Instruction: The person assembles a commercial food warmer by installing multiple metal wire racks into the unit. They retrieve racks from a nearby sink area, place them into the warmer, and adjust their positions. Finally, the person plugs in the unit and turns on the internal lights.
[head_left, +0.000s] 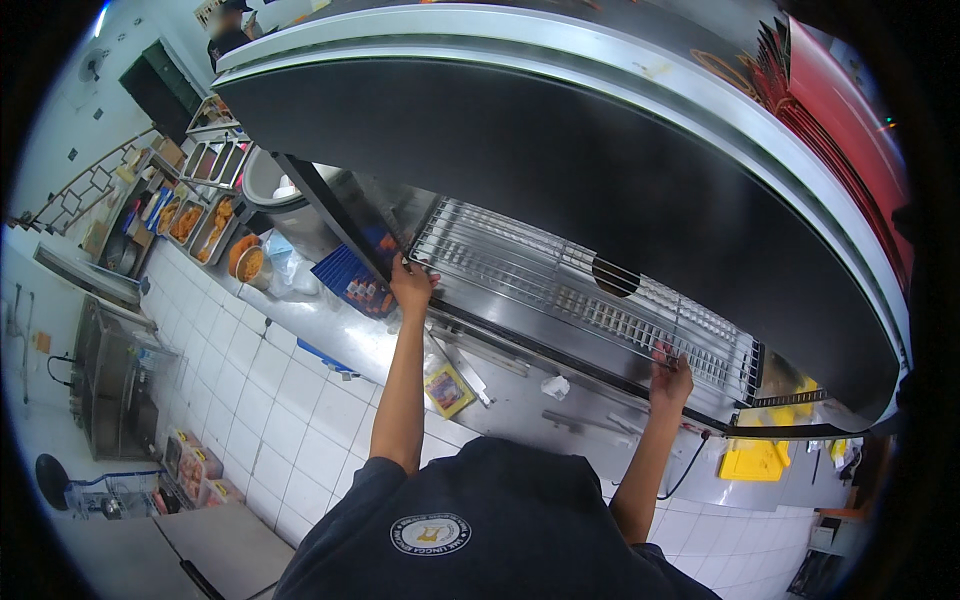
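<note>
Both hands are closed on a long silver wire rack (590, 307) in the head view: the left hand (412, 286) grips its left end near the corner, the right hand (671, 382) holds the front edge toward the right end, fingers bent around the wires. The rack sits tilted in the picture, under a broad black panel (560, 170) with a round cut-out, inside a dark metal frame. Below it runs a steel bench (352, 332). On the bench, just right of the left forearm, lie a yellow packet (448, 390) and a broad-bladed knife (466, 373); a crumpled white wad (555, 387) lies between the forearms. A yellow board (754, 459) lies beyond the right hand. Near the left hand stands a blue basket (352, 277), with trays of orange-brown food (214, 229) farther left.
</note>
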